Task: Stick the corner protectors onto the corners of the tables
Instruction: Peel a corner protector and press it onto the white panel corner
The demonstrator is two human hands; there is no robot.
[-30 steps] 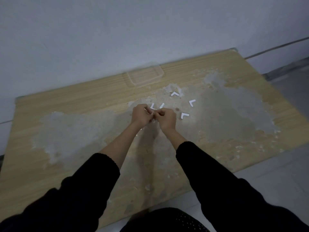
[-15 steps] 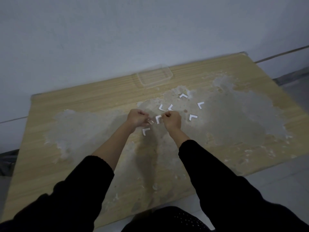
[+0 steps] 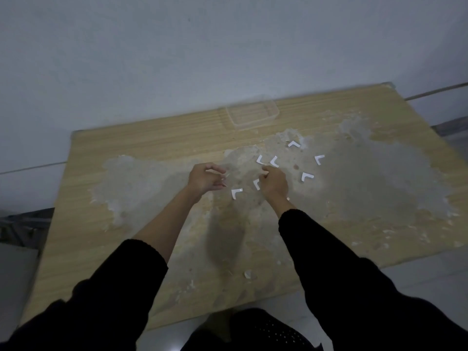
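A clear plastic tray (image 3: 252, 114) sits at the far edge of the wooden table (image 3: 152, 145); whether it holds anything cannot be told. White L-shaped corner protectors (image 3: 274, 161) lie scattered mid-table over rough grey patches. Left hand (image 3: 205, 179) curls loosely; right hand (image 3: 274, 182) pinches something small, unclear what.

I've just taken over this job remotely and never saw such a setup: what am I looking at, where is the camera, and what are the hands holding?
There is no machine: one head-worn camera looks down at a person's bare hands. The left hand seems to pinch something small and clear; I can't identify it. The right hand reaches down among white L-shaped pieces scattered on the worn wooden table; whether it holds one is unclear. A clear plastic tray sits near the wall.
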